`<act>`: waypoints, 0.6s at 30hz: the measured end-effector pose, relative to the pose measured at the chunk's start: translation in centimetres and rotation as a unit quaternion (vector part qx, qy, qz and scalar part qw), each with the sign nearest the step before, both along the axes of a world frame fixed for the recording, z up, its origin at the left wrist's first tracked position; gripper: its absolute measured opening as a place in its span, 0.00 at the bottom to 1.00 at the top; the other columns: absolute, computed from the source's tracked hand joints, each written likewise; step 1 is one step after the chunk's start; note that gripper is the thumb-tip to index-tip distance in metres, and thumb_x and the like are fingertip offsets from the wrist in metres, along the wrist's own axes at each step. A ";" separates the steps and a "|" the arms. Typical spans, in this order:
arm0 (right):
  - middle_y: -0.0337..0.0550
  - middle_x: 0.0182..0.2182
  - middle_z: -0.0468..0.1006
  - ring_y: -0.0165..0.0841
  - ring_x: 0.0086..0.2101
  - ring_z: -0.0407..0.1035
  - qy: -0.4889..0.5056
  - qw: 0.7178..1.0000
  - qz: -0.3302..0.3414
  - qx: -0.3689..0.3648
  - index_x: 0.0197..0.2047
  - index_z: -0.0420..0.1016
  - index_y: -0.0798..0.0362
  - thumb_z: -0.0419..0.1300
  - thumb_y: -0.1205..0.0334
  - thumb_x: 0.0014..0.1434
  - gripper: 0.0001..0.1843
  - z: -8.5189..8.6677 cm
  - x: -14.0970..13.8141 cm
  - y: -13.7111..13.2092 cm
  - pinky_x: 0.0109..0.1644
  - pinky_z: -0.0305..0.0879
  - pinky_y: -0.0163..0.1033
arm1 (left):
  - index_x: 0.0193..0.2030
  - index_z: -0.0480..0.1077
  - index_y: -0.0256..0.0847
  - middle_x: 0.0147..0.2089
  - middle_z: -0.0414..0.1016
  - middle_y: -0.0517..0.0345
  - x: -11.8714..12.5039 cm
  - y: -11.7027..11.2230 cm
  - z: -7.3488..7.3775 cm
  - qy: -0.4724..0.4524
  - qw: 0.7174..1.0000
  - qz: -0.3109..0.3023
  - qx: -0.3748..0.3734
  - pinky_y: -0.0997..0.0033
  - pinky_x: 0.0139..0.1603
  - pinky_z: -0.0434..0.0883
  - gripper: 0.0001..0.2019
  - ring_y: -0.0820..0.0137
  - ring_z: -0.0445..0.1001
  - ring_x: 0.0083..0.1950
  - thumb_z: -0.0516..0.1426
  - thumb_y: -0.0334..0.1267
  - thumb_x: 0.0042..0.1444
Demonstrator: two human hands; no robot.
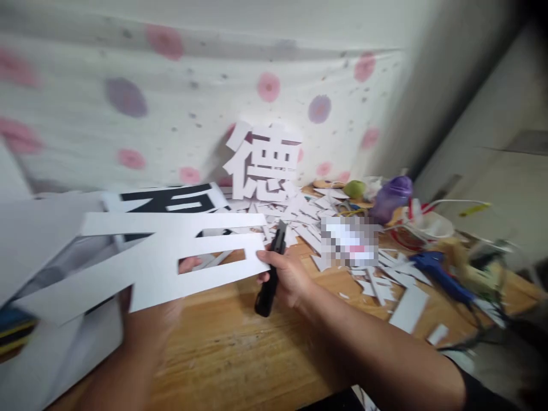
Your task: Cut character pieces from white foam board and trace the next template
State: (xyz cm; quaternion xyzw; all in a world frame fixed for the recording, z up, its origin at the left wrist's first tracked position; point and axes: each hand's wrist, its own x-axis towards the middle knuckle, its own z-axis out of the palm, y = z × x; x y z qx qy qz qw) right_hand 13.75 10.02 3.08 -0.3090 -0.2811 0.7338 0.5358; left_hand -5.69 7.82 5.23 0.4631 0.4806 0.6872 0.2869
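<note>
A large white cut-out character (pixel 158 251), in flat board with slots through it, is held tilted above the table. My left hand (pixel 189 264) supports it from beneath; the board covers most of that hand, and fingers show through a slot. My right hand (pixel 291 277) is closed round a black utility knife (pixel 269 285), its blade end pointing up and away. The right thumb also rests on the character's right edge. Behind them, another white cut-out character (pixel 265 162) stands upright against the curtain.
White board scraps (pixel 303 214) litter the wooden table (pixel 222 354). At right are a blue glue gun (pixel 445 277), a purple bottle (pixel 391 197), a white bowl (pixel 434 220) and a pixelated bright object (pixel 349 240). White sheets (pixel 38 240) lie left. A flowered curtain (pixel 171 114) hangs behind.
</note>
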 end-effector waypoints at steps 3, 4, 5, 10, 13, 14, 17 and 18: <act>0.30 0.18 0.68 0.22 0.15 0.58 -0.031 0.999 -0.007 -0.002 0.31 0.67 0.53 0.74 0.59 0.38 0.21 -0.3 -0.5 -0.4 0.20 0.58 0.31 | 0.27 0.74 0.43 0.23 0.75 0.66 0.2 -0.3 0.2 0.013 0.998 0.059 0.008 0.62 0.42 0.77 0.11 0.64 0.78 0.33 0.70 0.30 0.38; 0.30 0.18 0.68 0.22 0.15 0.58 -0.034 0.999 -0.005 -0.006 0.30 0.67 0.53 0.74 0.59 0.38 0.21 -0.3 -0.6 -0.5 0.20 0.59 0.31 | 0.27 0.73 0.43 0.23 0.76 0.66 0.2 -0.5 0.2 0.014 0.998 0.064 0.012 0.62 0.41 0.77 0.10 0.65 0.78 0.32 0.69 0.31 0.39; 0.30 0.18 0.68 0.22 0.15 0.58 -0.034 0.999 -0.004 -0.008 0.31 0.67 0.53 0.74 0.60 0.38 0.21 -0.3 -0.7 -0.5 0.20 0.60 0.31 | 0.27 0.72 0.42 0.23 0.76 0.66 0.2 -0.6 0.1 0.014 0.998 0.066 0.017 0.63 0.40 0.77 0.10 0.65 0.78 0.31 0.69 0.32 0.40; 0.30 0.18 0.67 0.23 0.15 0.58 -0.036 0.999 -0.014 -0.004 0.30 0.68 0.54 0.74 0.60 0.39 0.20 -0.3 -0.8 -0.8 0.20 0.61 0.32 | 0.24 0.73 0.42 0.25 0.78 0.65 0.3 -1.3 -0.2 0.011 0.997 0.065 0.049 0.63 0.39 0.78 0.07 0.66 0.79 0.30 0.68 0.33 0.43; 0.31 0.18 0.68 0.22 0.16 0.58 -0.046 0.999 -0.004 -0.001 0.30 0.69 0.54 0.73 0.59 0.39 0.19 -0.3 -0.8 -0.9 0.21 0.61 0.32 | 0.24 0.76 0.43 0.25 0.79 0.64 0.3 -1.7 0.1 0.027 0.996 0.058 0.055 0.62 0.42 0.78 0.05 0.64 0.79 0.32 0.66 0.32 0.45; 0.31 0.18 0.68 0.22 0.16 0.58 -0.050 0.999 -0.001 -0.002 0.30 0.69 0.55 0.73 0.59 0.39 0.19 -0.4 -0.8 -1.0 0.21 0.61 0.32 | 0.24 0.76 0.44 0.26 0.80 0.64 0.3 -1.8 0.2 0.034 0.996 0.054 0.055 0.62 0.43 0.77 0.04 0.64 0.79 0.33 0.65 0.32 0.46; 0.31 0.19 0.68 0.22 0.16 0.57 -0.050 0.999 0.005 -0.004 0.30 0.69 0.54 0.73 0.59 0.40 0.18 -0.4 -0.9 -1.0 0.21 0.61 0.33 | 0.24 0.76 0.43 0.28 0.80 0.62 0.1 -2.0 0.3 0.052 0.996 0.042 0.055 0.62 0.47 0.77 0.05 0.62 0.80 0.38 0.65 0.35 0.48; 0.31 0.19 0.68 0.22 0.16 0.58 -0.046 0.999 0.005 -0.006 0.30 0.69 0.54 0.73 0.59 0.40 0.18 -0.4 -1.0 -1.0 0.21 0.60 0.33 | 0.24 0.76 0.43 0.28 0.81 0.61 0.0 -2.0 0.2 0.056 0.996 0.036 0.055 0.61 0.48 0.76 0.06 0.61 0.80 0.39 0.65 0.37 0.49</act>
